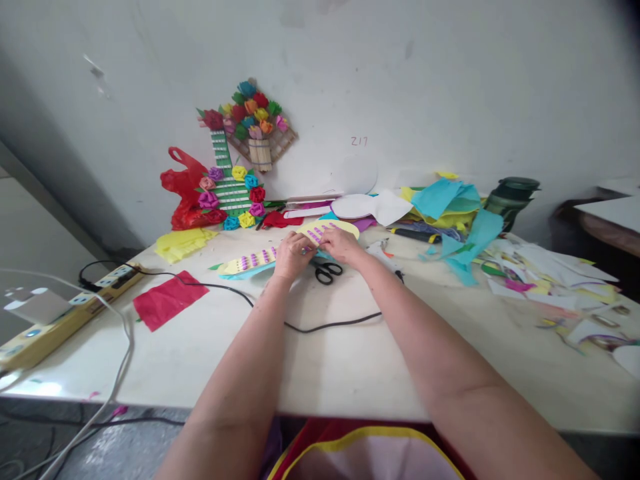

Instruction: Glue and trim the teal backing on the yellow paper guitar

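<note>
yellow paper piece (320, 231) is being gripped by left hand (294, 255), long axis being angled out leftward; pinch by right hand (340, 245), nearer the rounded end (352, 229), isn't being shown clearly

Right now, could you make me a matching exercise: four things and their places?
1 Black loop-handled scissors
2 Flat red paper sheet
3 Dark green lidded bottle
4 Yellow cutout with purple marks

A crossed by a black cable
B touched by the left hand and right hand
C between the bare forearms
D back right, beside turquoise paper

Pairs: 1-C; 2-A; 3-D; 4-B
</note>
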A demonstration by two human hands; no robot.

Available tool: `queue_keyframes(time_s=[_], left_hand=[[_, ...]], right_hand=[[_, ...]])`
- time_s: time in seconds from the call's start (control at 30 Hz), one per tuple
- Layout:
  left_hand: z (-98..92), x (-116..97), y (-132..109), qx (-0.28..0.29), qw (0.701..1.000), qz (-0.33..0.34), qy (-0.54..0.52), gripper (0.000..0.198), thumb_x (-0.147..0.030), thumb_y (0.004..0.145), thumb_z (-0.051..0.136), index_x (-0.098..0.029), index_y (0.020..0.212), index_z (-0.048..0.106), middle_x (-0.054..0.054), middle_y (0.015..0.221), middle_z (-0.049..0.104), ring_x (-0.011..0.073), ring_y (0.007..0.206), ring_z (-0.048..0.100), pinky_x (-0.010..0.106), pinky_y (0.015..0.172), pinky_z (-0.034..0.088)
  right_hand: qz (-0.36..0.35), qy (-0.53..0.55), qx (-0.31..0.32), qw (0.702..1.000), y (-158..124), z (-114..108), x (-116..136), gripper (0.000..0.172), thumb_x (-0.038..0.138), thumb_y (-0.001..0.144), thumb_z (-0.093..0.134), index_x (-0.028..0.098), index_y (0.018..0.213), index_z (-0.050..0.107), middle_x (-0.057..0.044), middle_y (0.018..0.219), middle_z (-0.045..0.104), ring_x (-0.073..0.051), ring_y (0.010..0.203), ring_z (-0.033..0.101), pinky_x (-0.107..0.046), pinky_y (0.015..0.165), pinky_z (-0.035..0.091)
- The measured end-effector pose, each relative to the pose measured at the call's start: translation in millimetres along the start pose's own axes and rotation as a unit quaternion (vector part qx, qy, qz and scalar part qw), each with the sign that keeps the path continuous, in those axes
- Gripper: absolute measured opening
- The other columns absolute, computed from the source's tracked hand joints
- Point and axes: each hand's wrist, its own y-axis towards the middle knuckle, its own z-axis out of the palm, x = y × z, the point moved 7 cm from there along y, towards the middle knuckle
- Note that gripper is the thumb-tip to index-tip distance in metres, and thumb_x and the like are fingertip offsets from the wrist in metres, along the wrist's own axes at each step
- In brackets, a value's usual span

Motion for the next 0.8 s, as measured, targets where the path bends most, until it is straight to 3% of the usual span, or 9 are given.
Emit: queue_keyframes(time_s=[0.47, 0.6, 0.8], left_hand=[[3.3, -0.7, 0.9, 0.019, 1.000, -0.011, 0.008, 0.007, -0.018, 0.070, 0.062, -0.021, 0.075, 0.063, 0.003, 0.075, 0.064, 0.0194, 0.078, 0.053, 0.032, 0.070, 0.042], [3.2, 1.4, 2.1, 0.027, 0.999, -0.030, 0.011, 0.012, -0.019, 0.069, 0.062, -0.022, 0.081, 0.064, 0.003, 0.076, 0.065, 0.0199, 0.077, 0.054, 0.032, 0.070, 0.042], [3.9, 1.9, 3.7, 0.044, 0.999, -0.004, 0.024, 0.004, -0.020, 0.070, 0.064, -0.022, 0.070, 0.068, 0.003, 0.075, 0.066, 0.0205, 0.077, 0.053, 0.033, 0.070, 0.041]], right_hand=[[0.021, 0.011, 0.012, 1.000, 0.0, -0.4, -3.9, 0.020, 0.023, 0.080, 0.050, 0.018, 0.084, 0.069, -0.005, 0.091, 0.066, -0.016, 0.082, 0.056, -0.025, 0.066, 0.037], [0.014, 0.010, 0.014, 1.000, -0.3, 0.1, -1.0, 0.020, 0.021, 0.080, 0.050, 0.019, 0.082, 0.070, -0.005, 0.092, 0.066, -0.016, 0.085, 0.056, -0.025, 0.070, 0.039], [-0.022, -0.001, -0.002, 1.000, 0.9, 3.1, 2.1, 0.021, 0.021, 0.082, 0.048, 0.019, 0.082, 0.069, -0.005, 0.093, 0.066, -0.016, 0.089, 0.055, -0.030, 0.087, 0.038]])
